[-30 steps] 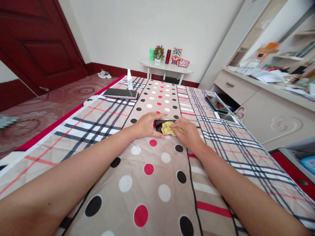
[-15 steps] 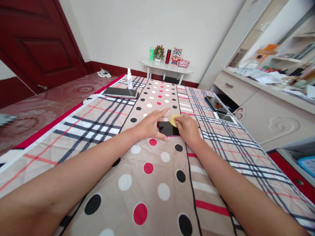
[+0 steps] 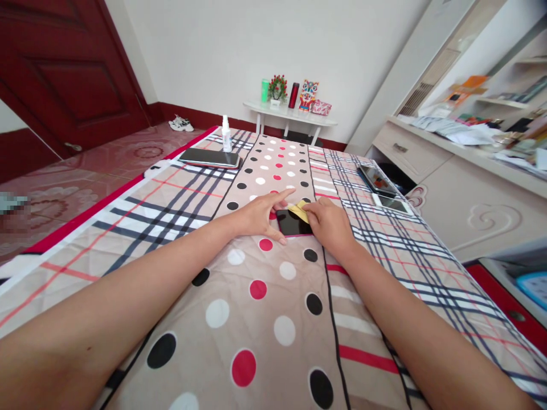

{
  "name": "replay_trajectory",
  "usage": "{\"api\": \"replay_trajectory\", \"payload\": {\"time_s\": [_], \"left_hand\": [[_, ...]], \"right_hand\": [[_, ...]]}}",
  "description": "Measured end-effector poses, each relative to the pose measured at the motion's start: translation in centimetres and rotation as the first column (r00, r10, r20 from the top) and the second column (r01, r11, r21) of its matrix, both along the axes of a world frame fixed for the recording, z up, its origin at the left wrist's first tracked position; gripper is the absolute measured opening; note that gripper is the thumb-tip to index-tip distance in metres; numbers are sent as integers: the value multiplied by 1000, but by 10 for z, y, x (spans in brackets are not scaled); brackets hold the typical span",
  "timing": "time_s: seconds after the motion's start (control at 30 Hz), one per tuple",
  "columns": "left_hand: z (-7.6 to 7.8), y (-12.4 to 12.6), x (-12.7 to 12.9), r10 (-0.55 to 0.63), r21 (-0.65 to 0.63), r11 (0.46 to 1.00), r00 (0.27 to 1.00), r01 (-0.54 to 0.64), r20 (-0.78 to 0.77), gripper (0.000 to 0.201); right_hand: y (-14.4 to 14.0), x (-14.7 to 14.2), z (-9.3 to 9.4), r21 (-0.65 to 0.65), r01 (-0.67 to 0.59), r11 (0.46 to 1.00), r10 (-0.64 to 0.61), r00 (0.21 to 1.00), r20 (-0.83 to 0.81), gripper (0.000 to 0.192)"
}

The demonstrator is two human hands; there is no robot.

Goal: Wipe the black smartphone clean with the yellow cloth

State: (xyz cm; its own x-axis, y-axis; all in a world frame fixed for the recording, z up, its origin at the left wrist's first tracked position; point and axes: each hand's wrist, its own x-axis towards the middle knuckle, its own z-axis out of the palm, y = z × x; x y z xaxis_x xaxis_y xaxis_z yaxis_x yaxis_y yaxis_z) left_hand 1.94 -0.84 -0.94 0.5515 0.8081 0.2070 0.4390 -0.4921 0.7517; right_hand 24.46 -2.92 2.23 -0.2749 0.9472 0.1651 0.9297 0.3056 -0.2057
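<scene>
A dark smartphone [image 3: 292, 224] with a pinkish edge lies screen up on the polka-dot strip of the bedspread. My left hand [image 3: 261, 216] is at its left end, thumb and fingers spread apart around that end; whether it touches the phone I cannot tell. Pinched in my right hand [image 3: 330, 221] is a yellow cloth [image 3: 299, 210], which lies over the phone's upper right part. The fingers of this hand cover the phone's right end.
On the bedspread [image 3: 273, 364], a larger dark phone [image 3: 210, 158] and a white spray bottle [image 3: 226, 135] are at the far left. A black tablet-like device [image 3: 376, 179] and a white phone [image 3: 391, 203] lie to the right. Beyond the bed is a small white table [image 3: 290, 112].
The yellow cloth has changed shape under my right hand and now looks flatter and more folded. My left thumb has drawn slightly left. The view has shifted a little.
</scene>
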Motion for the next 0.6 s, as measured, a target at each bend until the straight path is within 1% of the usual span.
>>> {"api": "replay_trajectory", "payload": {"time_s": [0.07, 0.13, 0.2, 0.23, 0.27, 0.33, 0.4, 0.43, 0.53, 0.6], "left_hand": [[-1, 2, -2, -9, 0, 1000, 1000, 9, 2, 136], [-3, 3, -4, -18, 11, 1000, 1000, 18, -6, 131], [-3, 2, -4, -25, 22, 999, 1000, 25, -19, 128], [-2, 2, -3, -27, 27, 999, 999, 28, -30, 127], [-1, 1, -3, -24, 35, 999, 999, 26, -41, 125], [1, -2, -1, -1, 55, 998, 998, 5, -63, 121], [4, -6, 1, 21, 65, 998, 996, -16, -82, 117], [5, -7, 2, 30, 66, 998, 996, -24, -87, 117], [7, -9, 4, 42, 64, 997, 994, -35, -99, 114], [7, -9, 4, 47, 69, 997, 993, -40, -105, 112]], "right_hand": [[-10, -8, -1, -34, -60, 998, 59, 998, -36, 33], [-22, -18, -4, -84, -182, 980, 169, 975, -141, 27], [-31, -26, -6, -94, -274, 957, 248, 943, -224, 26], [-34, -28, -7, -91, -293, 952, 264, 934, -241, 26], [-35, -28, -6, -89, -283, 955, 255, 937, -240, 25], [-32, -23, -2, -96, -188, 977, 169, 969, -178, 24], [-25, -12, 4, -88, -38, 995, 34, 998, -55, 23], [-21, -5, 7, -72, 36, 997, -35, 999, 15, 23], [-7, 16, 14, -38, 217, 975, -208, 963, 172, 24], [-1, 25, 15, -36, 312, 949, -297, 929, 220, 24]]}}
